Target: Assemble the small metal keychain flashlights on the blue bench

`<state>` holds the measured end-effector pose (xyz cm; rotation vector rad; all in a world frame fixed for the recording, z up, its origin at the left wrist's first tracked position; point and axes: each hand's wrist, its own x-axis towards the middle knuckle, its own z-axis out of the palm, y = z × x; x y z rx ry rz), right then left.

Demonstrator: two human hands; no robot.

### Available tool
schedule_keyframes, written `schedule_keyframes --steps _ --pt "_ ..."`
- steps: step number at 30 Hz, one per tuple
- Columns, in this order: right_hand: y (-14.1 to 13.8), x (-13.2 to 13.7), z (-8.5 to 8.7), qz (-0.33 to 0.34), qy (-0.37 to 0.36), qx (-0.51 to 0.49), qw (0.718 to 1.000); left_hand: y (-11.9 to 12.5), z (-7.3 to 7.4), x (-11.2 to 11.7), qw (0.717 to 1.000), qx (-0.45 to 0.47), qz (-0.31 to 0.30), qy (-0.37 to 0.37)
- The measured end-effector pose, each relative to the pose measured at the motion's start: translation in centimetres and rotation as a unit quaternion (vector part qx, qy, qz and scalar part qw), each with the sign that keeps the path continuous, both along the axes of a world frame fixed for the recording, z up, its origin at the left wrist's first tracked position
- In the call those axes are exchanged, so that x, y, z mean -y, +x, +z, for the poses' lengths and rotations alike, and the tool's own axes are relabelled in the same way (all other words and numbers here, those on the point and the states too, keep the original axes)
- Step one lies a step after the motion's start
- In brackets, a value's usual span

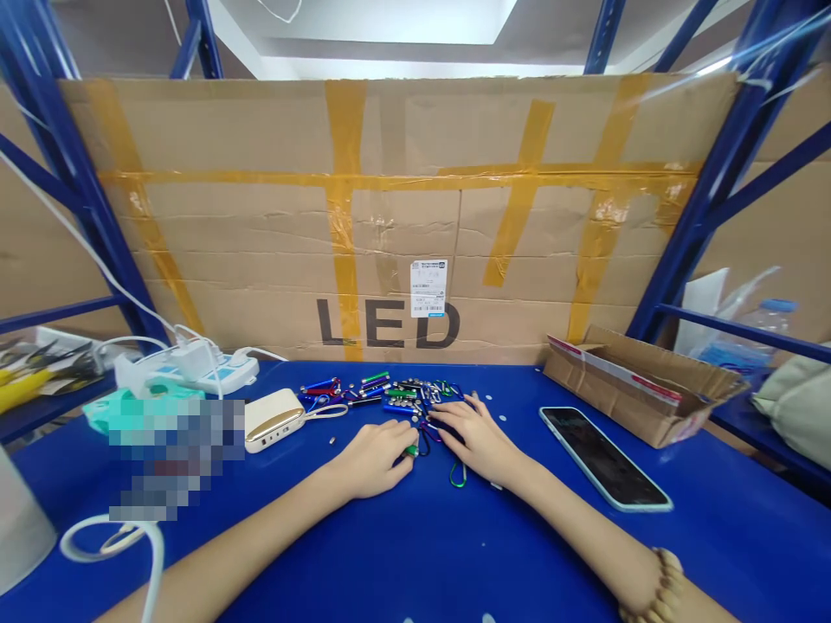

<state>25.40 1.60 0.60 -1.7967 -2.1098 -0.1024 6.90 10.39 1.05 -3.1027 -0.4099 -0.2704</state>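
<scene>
Our fingers are curled on both sides: the left hand (373,459) is closed in a loose fist around a small green piece (411,451) that shows just at its fingertips, and the right hand (473,437) lies flat-ish on the blue table (415,554) with its fingers bent over a dark small part, though we cannot tell for sure if it grips this part or only presses on it, because the part is too small in this view. Just below the right fingers, touching the table, lies a green carabiner (458,474). Directly beyond the fingertips of both hands there is a pile of small keychain flashlights (383,391) in green, blue, red and purple, mixed with clips and tiny metal parts. To the left of the left fingers, near but apart, rests a white power bank (273,419) with a loop cord, and further left behind it a white power strip (195,368) with a charger plugged in. To the right of the right fingers, apart from them, a phone (603,457) lies face up with a dark screen, and beyond it an open cardboard box (640,381). Far behind the fingers stands a big cardboard panel (402,216) with yellow tape and the letters LED. On our right wrist we see a bead bracelet (662,588).
</scene>
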Motion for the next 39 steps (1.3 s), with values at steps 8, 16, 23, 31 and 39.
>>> schedule_keyframes --steps 8,16,23,31,39 --pt "0.7 -0.2 -0.5 -0.013 0.007 0.017 1.0 -0.1 0.0 0.1 1.0 0.001 0.001 0.011" --pt "1.6 -0.6 -0.5 0.002 0.018 0.022 1.0 -0.2 0.1 0.4 1.0 -0.015 0.009 0.016" --pt "2.3 -0.9 0.0 -0.066 0.014 -0.004 0.998 -0.2 -0.3 0.2 1.0 -0.007 -0.001 0.028" --pt "2.2 -1.0 -0.2 -0.075 0.009 -0.156 0.985 -0.3 0.2 0.3 1.0 -0.014 -0.001 0.02" --pt "3.3 -1.5 -0.3 -0.045 0.044 -0.209 0.976 -0.3 0.0 0.5 0.999 -0.02 0.013 0.035"
